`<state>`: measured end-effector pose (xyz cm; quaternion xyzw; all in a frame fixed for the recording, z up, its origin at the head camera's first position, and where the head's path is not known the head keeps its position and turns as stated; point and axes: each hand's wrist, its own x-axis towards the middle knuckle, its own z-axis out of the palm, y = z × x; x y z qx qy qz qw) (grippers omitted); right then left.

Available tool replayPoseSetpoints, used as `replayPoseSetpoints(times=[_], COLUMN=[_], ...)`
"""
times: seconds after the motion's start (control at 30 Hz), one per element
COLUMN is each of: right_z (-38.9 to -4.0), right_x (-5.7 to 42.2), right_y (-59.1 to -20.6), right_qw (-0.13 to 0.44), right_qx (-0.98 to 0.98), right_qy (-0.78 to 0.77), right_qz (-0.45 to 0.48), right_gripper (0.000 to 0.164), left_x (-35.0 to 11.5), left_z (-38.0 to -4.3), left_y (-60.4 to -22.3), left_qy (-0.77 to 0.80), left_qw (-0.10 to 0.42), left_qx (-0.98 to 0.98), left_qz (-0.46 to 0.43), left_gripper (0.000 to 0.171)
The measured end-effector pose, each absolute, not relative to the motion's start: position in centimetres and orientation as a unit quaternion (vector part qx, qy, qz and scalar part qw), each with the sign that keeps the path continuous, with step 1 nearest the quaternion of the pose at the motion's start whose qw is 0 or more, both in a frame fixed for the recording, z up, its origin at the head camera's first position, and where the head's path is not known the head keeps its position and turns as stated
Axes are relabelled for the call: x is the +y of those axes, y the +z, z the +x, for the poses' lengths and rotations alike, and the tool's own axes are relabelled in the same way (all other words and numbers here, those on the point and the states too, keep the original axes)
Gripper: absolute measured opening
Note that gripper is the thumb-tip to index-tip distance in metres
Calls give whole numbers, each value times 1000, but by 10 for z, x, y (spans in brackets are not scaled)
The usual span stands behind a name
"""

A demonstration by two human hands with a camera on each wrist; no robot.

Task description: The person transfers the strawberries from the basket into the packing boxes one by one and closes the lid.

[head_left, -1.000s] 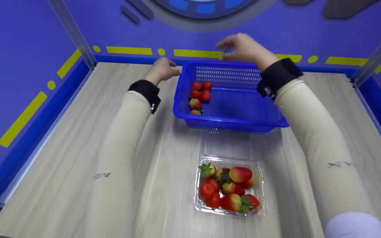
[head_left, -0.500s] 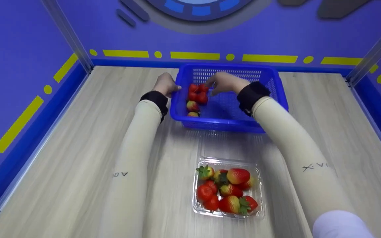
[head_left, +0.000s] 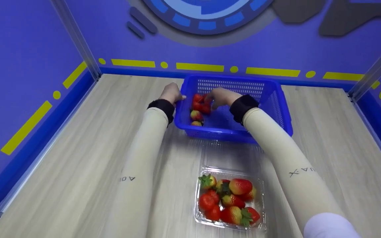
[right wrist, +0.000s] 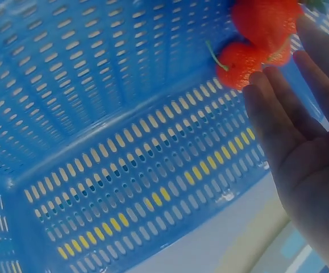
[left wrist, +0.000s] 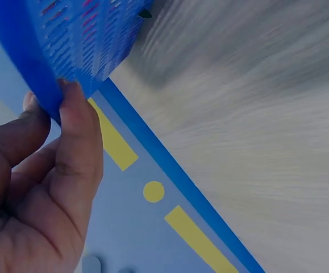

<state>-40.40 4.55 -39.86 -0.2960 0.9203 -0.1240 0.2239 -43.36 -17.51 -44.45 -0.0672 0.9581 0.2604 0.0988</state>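
The left hand point(left wrist: 45, 170) pinched the rim of the blue basket point(head_left: 207, 129) between thumb and fingers, at the basket's left side. The right hand point(head_left: 223, 97) was inside the basket with its fingers loosely extended toward a cluster of red fruits point(head_left: 197, 105); the right wrist view showed the fingertips right up against them, the fingers not wrapped round any, though whether they touched I could not tell. One of these fruits had a thin green stem. The cluster sat along the basket's left wall, and nearer the front on that same side lay two red-and-yellow strawberries, one point(head_left: 196, 115) just behind the other point(head_left: 196, 123). In front of the basket, on the wood-grain table point(head_left: 111, 138), stood a clear plastic container point(head_left: 223, 226) with strawberries and smooth red fruits in it: a leafy strawberry point(head_left: 207, 181) at its back left corner, a large one point(head_left: 240, 186) toward the back right, the smooth red fruits point(head_left: 207, 202) along the left. Both arms wore cream sleeves point(head_left: 283, 155), with a black band point(head_left: 243, 106) at each wrist
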Motion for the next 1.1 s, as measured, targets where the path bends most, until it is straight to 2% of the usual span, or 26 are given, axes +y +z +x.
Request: replayPoseSetpoints(times=[0.17,0.2,0.27,0.43,0.67,0.77,0.8,0.87,1.0,1.1], right_z=[-406,-407,-407,-406,-403,-401,-400,-400,-399,-397], right_x=[37,36,35,35,32,35,36,41,52,60], right_y=[-412,-414,-417,-419,-417,-417,-416,-416,-412,-403], right_qw=[219,217,213,217,241,238,238,236,230,205], right_qx=[918,916,916,916,906,904,904,904,910,914], right_qy=[-115,-112,-109,-104,-79,-84,-87,-94,-112,-136], right_qz=[-311,-318,-322,-321,-340,-344,-346,-344,-325,-323], right_gripper=[48,47,46,36,25,27,28,29,30,32], left_x=[-182,-186,-186,-182,-181,-177,-177,-174,-169,-175], left_z=[-476,-496,-511,-534,-506,-496,-493,-488,-463,-459], left_y=[-478,-500,-514,-541,-506,-501,-499,-499,-471,-468], left_qy=[208,195,174,146,155,147,151,148,187,207], left_qw=[140,134,145,106,137,116,128,101,129,125], left_qx=[965,969,971,981,976,980,978,981,971,968], left_qz=[-75,-72,-71,-70,-73,-68,-68,-69,-71,-68], left_gripper=[52,53,56,47,53,48,53,46,47,41])
